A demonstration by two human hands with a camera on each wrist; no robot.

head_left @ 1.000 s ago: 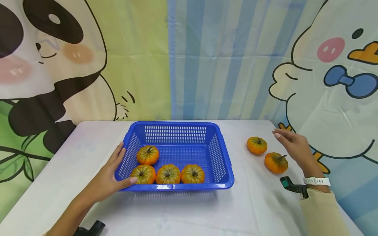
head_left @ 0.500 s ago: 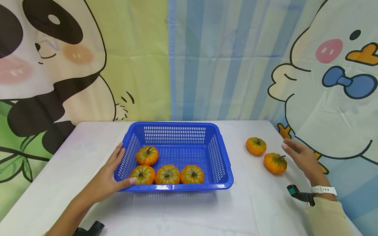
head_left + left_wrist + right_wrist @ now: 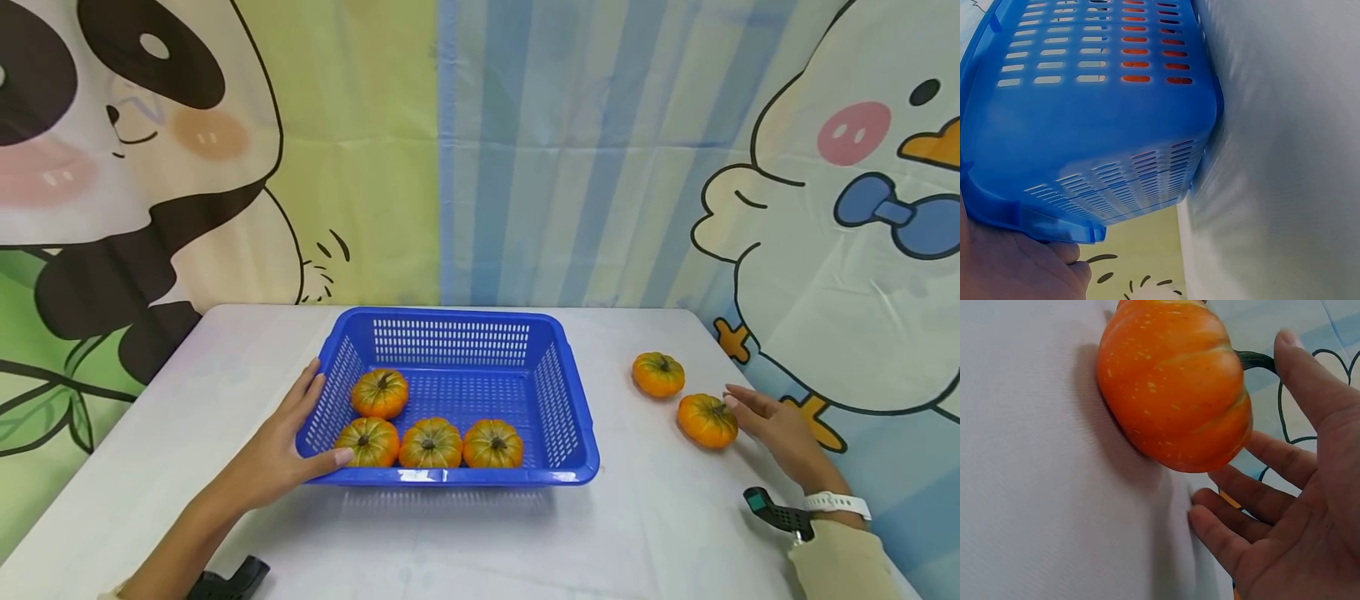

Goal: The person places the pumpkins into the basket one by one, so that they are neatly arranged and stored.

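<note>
A blue plastic basket [image 3: 491, 477] sits on the table, with several small orange pumpkins [image 3: 427, 444] along its front and left side. My left hand [image 3: 270, 454] grips the basket's front left corner, thumb over the front rim and fingers along the left side. In the left wrist view, fingertips [image 3: 1075, 265] show by the rim. On the right of the table lie two more pumpkins, a farther one [image 3: 658, 374] and a nearer one [image 3: 707, 421]. My right hand [image 3: 783, 437] is beside the nearer pumpkin, fingers extended. In the right wrist view its thumb is close to the stem [image 3: 1256, 360].
A white cloth covers the table [image 3: 525, 542]. Behind it hangs a printed curtain [image 3: 540, 150] with a panda on the left and a white bird on the right. The basket's right wall [image 3: 558, 400] faces the two loose pumpkins.
My right hand has moved right, then down to the nearer loose pumpkin's right side. The left hand and basket have stayed in place; the head view has shifted slightly.
</note>
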